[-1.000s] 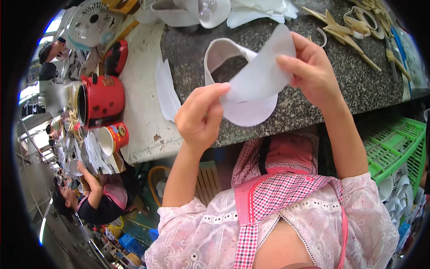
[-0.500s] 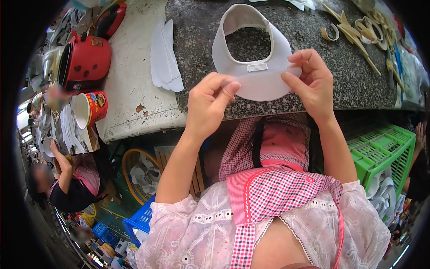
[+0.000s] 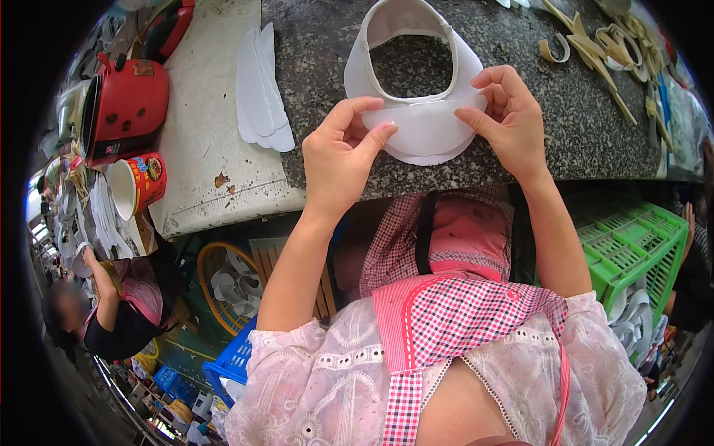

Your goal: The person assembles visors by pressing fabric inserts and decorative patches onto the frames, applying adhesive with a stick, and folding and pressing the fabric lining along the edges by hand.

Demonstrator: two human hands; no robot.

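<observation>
On the dark speckled tabletop (image 3: 327,52) lies a white shoe upper (image 3: 467,63), curved round a large oval opening with a rolled edge. Over its near part I hold a thin, curved white piece (image 3: 420,128), which covers most of the upper's near flap. My left hand (image 3: 336,152) pinches the piece at its left end between thumb and fingers. At the other end my right hand (image 3: 513,123) grips it with the thumb on top and the fingers curled. A stack of similar white pieces (image 3: 260,93) rests to the left.
Left of me are a red rice cooker (image 3: 134,108) and a red paper cup (image 3: 146,186). Tan strips (image 3: 595,63) lie at the far right. A green crate (image 3: 632,234) of white parts stands below the right table edge. Another person (image 3: 123,312) works at the left.
Both hands have moved the white piece slightly away from me. It now covers the small tab by the opening, and the upper's near rim shows below it.
</observation>
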